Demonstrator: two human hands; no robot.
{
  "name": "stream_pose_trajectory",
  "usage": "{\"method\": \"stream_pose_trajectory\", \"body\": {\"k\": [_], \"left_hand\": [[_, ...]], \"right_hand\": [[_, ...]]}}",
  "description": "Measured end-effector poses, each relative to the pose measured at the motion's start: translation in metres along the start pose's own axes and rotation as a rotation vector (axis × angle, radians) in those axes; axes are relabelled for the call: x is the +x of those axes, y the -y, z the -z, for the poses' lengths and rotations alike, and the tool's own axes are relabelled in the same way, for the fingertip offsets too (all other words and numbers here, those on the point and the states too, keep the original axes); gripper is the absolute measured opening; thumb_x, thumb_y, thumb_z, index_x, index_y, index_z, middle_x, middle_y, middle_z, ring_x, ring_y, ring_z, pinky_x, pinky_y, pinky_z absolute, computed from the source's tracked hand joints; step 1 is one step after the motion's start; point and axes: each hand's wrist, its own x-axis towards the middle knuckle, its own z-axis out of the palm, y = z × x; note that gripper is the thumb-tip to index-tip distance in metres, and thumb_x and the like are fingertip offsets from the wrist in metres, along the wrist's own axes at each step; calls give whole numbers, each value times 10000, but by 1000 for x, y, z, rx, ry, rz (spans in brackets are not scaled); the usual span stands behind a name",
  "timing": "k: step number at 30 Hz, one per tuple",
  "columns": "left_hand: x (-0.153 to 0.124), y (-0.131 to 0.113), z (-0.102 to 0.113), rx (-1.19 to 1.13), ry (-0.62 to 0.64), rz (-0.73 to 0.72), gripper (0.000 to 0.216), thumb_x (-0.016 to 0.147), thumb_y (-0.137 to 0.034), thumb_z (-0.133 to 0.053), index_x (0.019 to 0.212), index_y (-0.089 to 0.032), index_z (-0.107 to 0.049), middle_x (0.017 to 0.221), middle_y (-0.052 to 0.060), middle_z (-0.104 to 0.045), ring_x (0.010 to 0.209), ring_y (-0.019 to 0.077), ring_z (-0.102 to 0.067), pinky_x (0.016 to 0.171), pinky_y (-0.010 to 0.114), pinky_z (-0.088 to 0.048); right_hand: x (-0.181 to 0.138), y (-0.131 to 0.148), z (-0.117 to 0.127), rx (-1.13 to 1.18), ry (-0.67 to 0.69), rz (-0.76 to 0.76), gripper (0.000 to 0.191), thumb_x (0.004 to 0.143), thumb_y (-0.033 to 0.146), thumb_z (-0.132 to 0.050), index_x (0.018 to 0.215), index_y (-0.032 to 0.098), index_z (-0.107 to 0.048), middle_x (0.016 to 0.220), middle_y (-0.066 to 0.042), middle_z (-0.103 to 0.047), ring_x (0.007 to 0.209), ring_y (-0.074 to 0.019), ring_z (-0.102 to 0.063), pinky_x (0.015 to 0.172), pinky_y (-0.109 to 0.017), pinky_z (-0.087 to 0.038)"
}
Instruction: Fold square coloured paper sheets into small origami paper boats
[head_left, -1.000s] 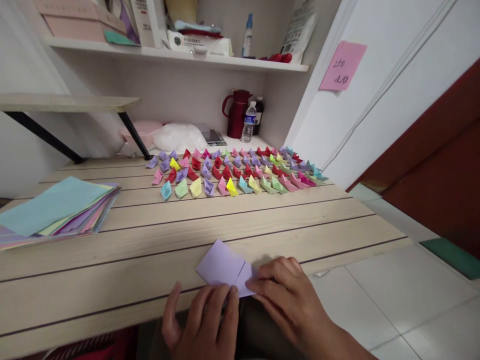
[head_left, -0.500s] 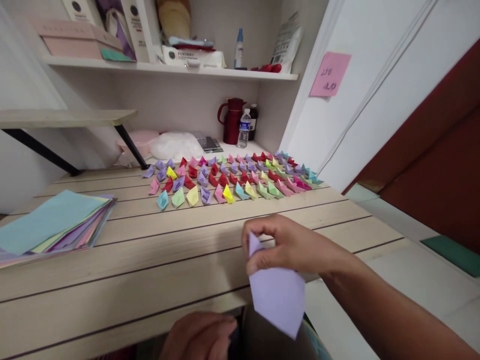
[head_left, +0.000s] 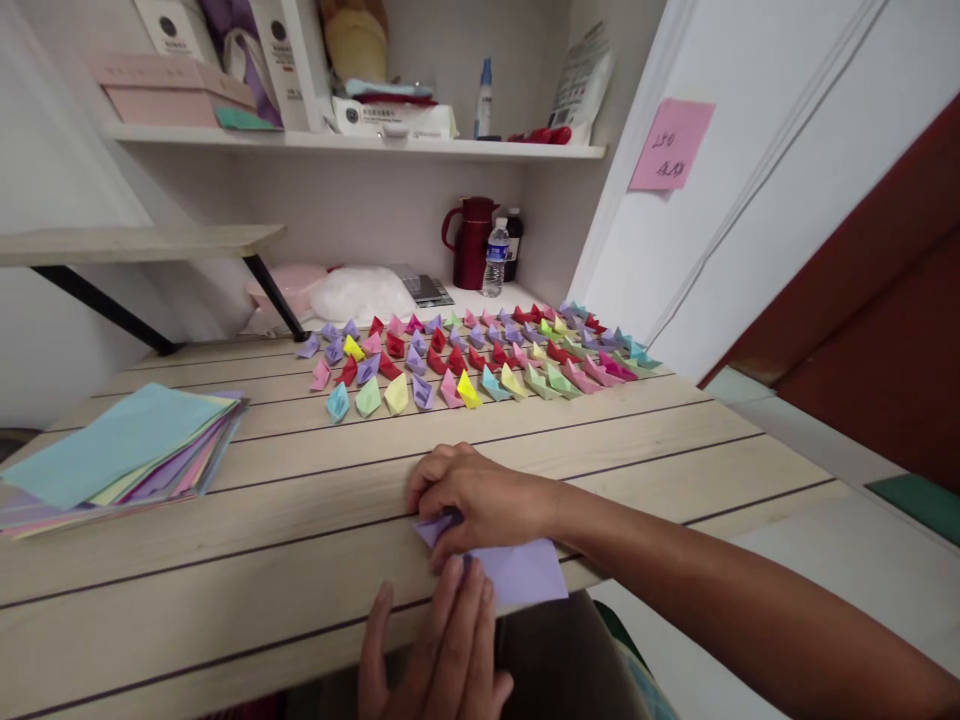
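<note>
Right hand [head_left: 480, 497] curled, palm down, pinning the lilac paper [head_left: 517, 572] flat on the wooden table [head_left: 300, 520] near the front edge. Fingers bent, tips pressing the paper's left corner; not a full fist, more a pinch-and-press. Left hand [head_left: 442, 650] just below the right, fingers straight and together, flat, fingertips [head_left: 457, 575] resting on the near-left edge of the same sheet. No grip there, just pressure. Most of the paper sticking out to the right of both hands, lower part overhanging the table edge. Looks partly folded, fold lines not readable under the hands.

Beyond the right hand, farther up the table: rows of small folded paper boats [head_left: 465, 360], many colours, packed close, some touching. Well to the left of both hands: stack of coloured paper sheets [head_left: 127, 450], teal sheet on top, edges fanned out.

Far past the boats, against the back wall: red thermos jug [head_left: 472, 240], water bottle [head_left: 495, 258] just beside it on its right, dark bottle behind that. Clear plastic bag [head_left: 360, 292] and pink container [head_left: 289, 285] left of the jug. Shelf [head_left: 352, 145] above with boxes and packets, contents too cluttered to tell apart. Pink sticky note [head_left: 670, 145] on the white panel up and to the right of the hands, writing unreadable.
</note>
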Motion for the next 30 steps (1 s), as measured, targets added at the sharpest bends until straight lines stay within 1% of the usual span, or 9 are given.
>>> {"method": "stream_pose_trajectory", "body": {"k": [3,5,8,11,16,18,21,24,30], "left_hand": [[-2,6,-9,-12,-3,22,292,961,-302,-531,1185,-176,-670,1138,33,-775,1496,98,-278,1276,486,-80],[-7,6,-13,-8,-9,22,293,961,-270,-515,1191,-176,-670,1155,37,-768,1485,102,-307,1274,480,-102],[-15,3,-18,-8,-31,21,290,960,-227,-501,1186,-185,-677,1179,28,-759,1457,115,-371,1270,474,-142],[-20,-1,-22,-35,-71,60,261,959,-210,-513,1151,-199,-691,1181,27,-758,1380,138,-488,1263,488,-172],[-14,-2,-22,-58,-89,104,279,999,-335,-486,1125,-203,-698,1144,12,-773,1115,135,-679,1269,451,-152],[-10,2,-19,-58,-84,86,383,1025,-434,-408,1124,-205,-697,1128,6,-778,1068,128,-692,1276,447,-110],[-5,8,-13,-39,-28,54,475,1053,-443,-285,1139,-209,-689,1151,9,-770,1068,145,-691,1269,532,-22],[-4,13,-8,-32,78,53,529,1050,-470,-223,1192,-222,-668,1227,10,-737,1112,191,-676,1232,628,55],[-6,28,4,0,277,88,552,973,-622,-345,1346,-297,-588,1336,11,-675,1204,260,-627,1206,621,140]], "right_hand": [[-7,1,5,30,-54,-6,322,823,261,-812,1111,201,-682,1260,-78,-651,1203,-231,-578,1045,-390,-425],[-19,7,8,32,-194,-67,528,870,279,-765,1349,217,-551,1359,-105,-588,1268,-221,-545,1058,-368,-447],[-46,27,7,-181,-454,-155,404,979,297,-596,1371,230,-528,1379,-124,-586,1303,-269,-522,1126,-500,-388],[-77,48,-7,-328,-371,-45,386,1030,400,-493,1369,222,-536,1324,-104,-649,1267,-245,-573,1196,-516,-304],[-108,44,-50,-720,-287,40,736,936,671,-504,1390,94,-542,1433,-156,-592,1347,-313,-523,1086,-475,-459],[-111,35,-63,-805,-285,61,725,934,609,-568,1421,74,-515,1443,-149,-583,1351,-312,-524,1042,-455,-499],[-112,27,-71,-828,-278,22,566,935,313,-599,1443,87,-495,1477,-126,-547,1344,-301,-538,1015,-452,-522],[-112,27,-72,-796,-247,-16,623,851,94,-558,1467,97,-466,1510,-120,-506,1361,-298,-523,1020,-468,-527],[-114,28,-74,-722,-224,-57,734,828,47,-543,1534,122,-360,1574,-110,-417,1434,-293,-427,1077,-496,-493]]}}
